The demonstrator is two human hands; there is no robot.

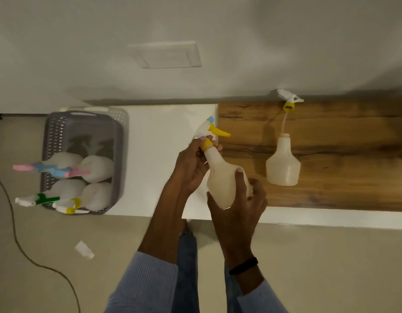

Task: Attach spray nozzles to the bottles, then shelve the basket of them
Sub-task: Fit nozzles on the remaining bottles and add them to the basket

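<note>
I hold a pale plastic bottle [222, 177] above the white counter [164, 136]. My right hand [238, 199] grips its body from below. My left hand [191, 163] is closed around the yellow collar of the spray nozzle [212, 129], which sits on the bottle's neck, yellow trigger pointing right. A second bottle [283, 164] stands open on the wooden counter section [344, 154]. Its white and yellow nozzle [289, 100] lies beyond it, with the tube reaching toward the bottle's mouth. A grey basket [51, 141] at the left holds several bottles with nozzles on.
A wall rises right behind the counter. On the floor lie a small white object [84, 250] and a dark cable [26, 254] at lower left. The basket overhangs the counter's left end. My legs stand close to the counter's front edge.
</note>
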